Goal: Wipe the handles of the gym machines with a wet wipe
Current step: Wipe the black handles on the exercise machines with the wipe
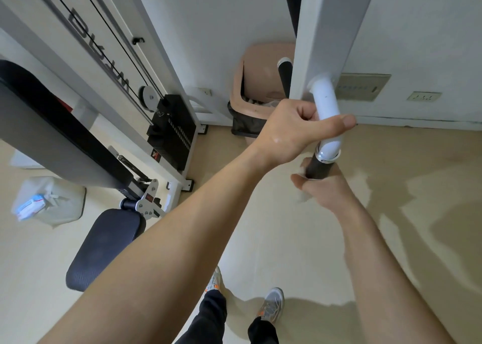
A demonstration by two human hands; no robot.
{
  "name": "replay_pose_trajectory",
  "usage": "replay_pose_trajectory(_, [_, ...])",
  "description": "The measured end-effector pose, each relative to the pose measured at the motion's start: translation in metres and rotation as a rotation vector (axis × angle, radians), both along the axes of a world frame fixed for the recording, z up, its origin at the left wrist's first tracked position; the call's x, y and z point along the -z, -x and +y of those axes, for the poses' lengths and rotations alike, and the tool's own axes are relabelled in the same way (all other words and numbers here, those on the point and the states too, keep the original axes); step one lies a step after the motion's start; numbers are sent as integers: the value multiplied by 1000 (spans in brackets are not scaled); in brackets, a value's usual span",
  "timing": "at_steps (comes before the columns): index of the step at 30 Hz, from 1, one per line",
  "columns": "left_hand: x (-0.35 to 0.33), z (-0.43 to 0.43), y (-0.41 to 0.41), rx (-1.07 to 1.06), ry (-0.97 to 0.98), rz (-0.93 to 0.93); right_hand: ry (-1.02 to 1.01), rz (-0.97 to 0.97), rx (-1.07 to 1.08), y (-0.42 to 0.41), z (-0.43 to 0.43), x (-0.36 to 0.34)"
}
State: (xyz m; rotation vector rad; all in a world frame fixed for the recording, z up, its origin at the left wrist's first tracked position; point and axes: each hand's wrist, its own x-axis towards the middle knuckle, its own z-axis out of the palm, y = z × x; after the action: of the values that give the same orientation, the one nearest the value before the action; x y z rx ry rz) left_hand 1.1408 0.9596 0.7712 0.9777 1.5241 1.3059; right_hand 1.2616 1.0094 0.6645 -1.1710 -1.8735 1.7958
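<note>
A white bar (326,103) juts out of the machine's white upright post (331,38) toward me. It ends in a black grip handle (317,167) behind a chrome ring. My left hand (294,132) grips the white bar, thumb laid across it. Just below, my right hand (323,187) is wrapped round the black grip with a white wet wipe (302,196) bunched under its fingers; only scraps of the wipe show. A second black handle (284,76) shows behind the post.
A pink bin (250,88) with a black liner stands against the wall behind the post. On the left are the cable machine's weight stack (172,132), a padded bench (101,247) and a clear bag holding a wipes pack (31,208). My shoes (271,304) stand on the beige floor.
</note>
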Motion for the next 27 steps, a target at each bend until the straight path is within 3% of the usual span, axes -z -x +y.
replay_pose_trajectory(3, [4, 1, -3, 23, 24, -13, -146, 178, -129, -8, 14, -40])
replay_pose_trajectory(5, [5, 1, -6, 10, 36, -21, -238, 264, 31, -5, 4, -46])
replay_pose_trajectory(7, [5, 3, -9, -14, 36, -26, -299, 236, 346, 8, -14, -32])
replay_pose_trajectory(9, [5, 6, -10, -33, 23, -12, -168, 271, 623, 25, -26, -9])
replay_pose_trajectory(11, [3, 6, -7, -32, 7, 1, 53, 289, 726, 32, -29, 17])
replay_pose_trajectory(15, [1, 1, 2, -1, 3, 27, 2, 16, 311, 10, -23, 5])
replay_pose_trajectory(18, [3, -3, 3, 10, 16, 20, -87, 93, -86, -6, -1, -45])
replay_pose_trajectory(20, [5, -5, 0, 13, 20, 3, -158, 155, -139, -8, 11, -64])
replay_pose_trajectory(23, [6, -4, -4, -18, 18, -24, -255, 221, 123, 4, -4, -50])
replay_pose_trajectory(27, [4, 1, -2, -38, 5, -8, -77, 204, 553, 27, -32, 8])
